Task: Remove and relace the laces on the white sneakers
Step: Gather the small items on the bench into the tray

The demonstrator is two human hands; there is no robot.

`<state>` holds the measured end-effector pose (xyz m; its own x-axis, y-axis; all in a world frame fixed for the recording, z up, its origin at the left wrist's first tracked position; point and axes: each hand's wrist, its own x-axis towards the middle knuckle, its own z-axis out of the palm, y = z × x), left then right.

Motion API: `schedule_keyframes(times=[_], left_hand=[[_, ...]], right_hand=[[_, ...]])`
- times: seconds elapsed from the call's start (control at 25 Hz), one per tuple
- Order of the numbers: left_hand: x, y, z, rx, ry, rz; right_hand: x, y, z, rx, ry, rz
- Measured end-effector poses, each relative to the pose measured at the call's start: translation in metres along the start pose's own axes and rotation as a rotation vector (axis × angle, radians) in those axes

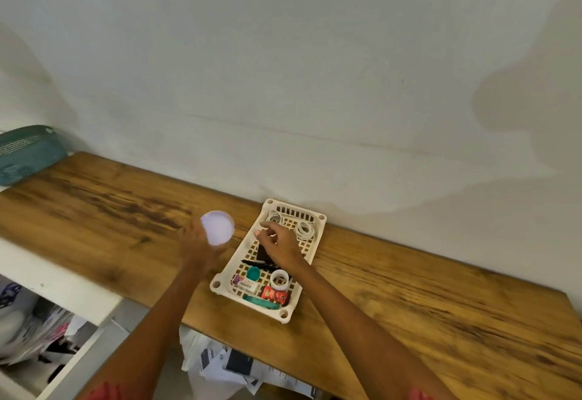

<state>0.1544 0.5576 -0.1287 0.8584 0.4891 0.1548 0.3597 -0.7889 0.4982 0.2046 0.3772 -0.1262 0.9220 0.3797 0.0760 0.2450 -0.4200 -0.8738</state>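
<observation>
Round white lid is held by L hand; white laces in basket are approached by R hand, fingers loosely curled, nothing gripped.

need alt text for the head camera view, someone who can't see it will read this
Seen from above, a person's right hand reaches into a cream plastic basket of coiled white laces and small items on a wooden table, fingers pinched. The left hand holds a round pale lilac lid beside it. No sneakers are in view.
</observation>
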Motion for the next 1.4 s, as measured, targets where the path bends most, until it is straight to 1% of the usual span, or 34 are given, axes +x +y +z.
schedule_keyframes(times=[0.08, 0.12, 0.2, 0.28, 0.36, 0.44, 0.48, 0.56, 0.6, 0.64, 0.76, 0.84, 1.0, 1.16, 1.28, 1.36, 1.4], left_hand=[[0.005, 0.042, 0.014, 0.016, -0.052, 0.160], [0.006, 0.057, 0.023, 0.008, -0.079, 0.190], [0.008, 0.075, 0.044, -0.041, -0.155, 0.165], [0.005, 0.085, 0.064, -0.098, -0.223, 0.135], [0.002, 0.097, 0.077, -0.217, -0.209, 0.141], [0.007, 0.101, 0.087, -0.271, -0.200, 0.141], [0.009, 0.100, 0.091, -0.226, -0.218, 0.126], [0.010, 0.089, 0.095, -0.024, -0.253, 0.067], [0.009, 0.082, 0.094, 0.068, -0.271, 0.047], [0.006, 0.076, 0.093, 0.110, -0.295, 0.043], [-0.002, 0.062, 0.095, 0.058, -0.362, 0.079], [-0.004, 0.057, 0.094, 0.000, -0.358, 0.079], [-0.001, 0.050, 0.087, -0.096, -0.210, 0.066], [-0.006, 0.044, 0.089, -0.078, -0.290, 0.089], [-0.008, 0.045, 0.090, -0.075, -0.266, 0.048], [-0.007, 0.046, 0.091, -0.046, -0.284, 0.064], [-0.007, 0.048, 0.090, -0.036, -0.297, 0.067]], right_hand=[[0.009, 0.000, -0.006, 0.075, 0.049, 0.042], [0.014, 0.005, -0.012, 0.068, 0.097, 0.059], [0.021, 0.021, -0.026, -0.010, 0.184, 0.100], [0.026, 0.039, -0.037, -0.049, 0.159, 0.126], [0.027, 0.050, -0.040, -0.099, 0.116, 0.121], [0.032, 0.057, -0.039, -0.118, 0.186, 0.143], [0.034, 0.060, -0.040, -0.123, 0.231, 0.164], [0.036, 0.065, -0.041, -0.173, 0.285, 0.158], [0.036, 0.067, -0.041, -0.234, 0.274, 0.124], [0.035, 0.068, -0.040, -0.323, 0.229, 0.086], [0.033, 0.071, -0.034, -0.611, -0.011, 0.020], [0.034, 0.073, -0.031, -0.688, -0.079, 0.022], [0.038, 0.076, -0.028, -0.726, -0.113, 0.051], [0.034, 0.072, -0.022, -0.783, -0.189, -0.056], [0.034, 0.069, -0.027, -0.836, -0.203, -0.084], [0.033, 0.067, -0.033, -0.792, -0.194, -0.087], [0.032, 0.065, -0.036, -0.745, -0.160, -0.086]])
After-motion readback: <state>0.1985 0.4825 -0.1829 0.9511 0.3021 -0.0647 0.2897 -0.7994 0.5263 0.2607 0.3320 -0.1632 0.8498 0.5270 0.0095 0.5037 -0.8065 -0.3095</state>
